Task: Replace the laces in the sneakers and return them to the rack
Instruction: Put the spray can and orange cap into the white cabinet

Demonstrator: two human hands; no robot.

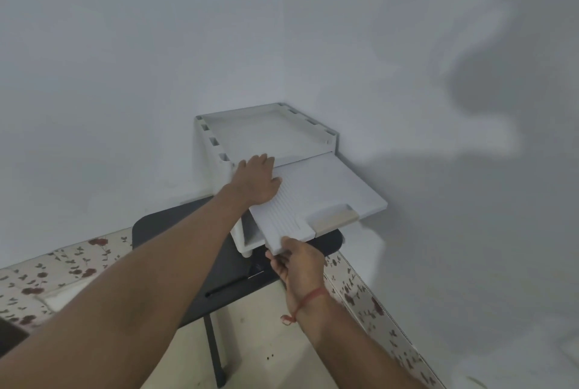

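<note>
A white plastic shoe rack (219, 150) on a dark surface (225, 266) is steadied by the flat, open left hand (255, 180) while its ribbed grey hinged door (313, 197) is gripped at the front edge by the right hand (297, 266), apparently the opening step; no sneakers are visible, so the door probably needs lifting further.

Both forearms are bare with no sleeves in view, the left hand (257, 180) wears no ring or band that shows, and the right hand (299, 263) has a thin red thread (308, 298) tied round its wrist, its knotted, frayed end hanging loose below.
</note>
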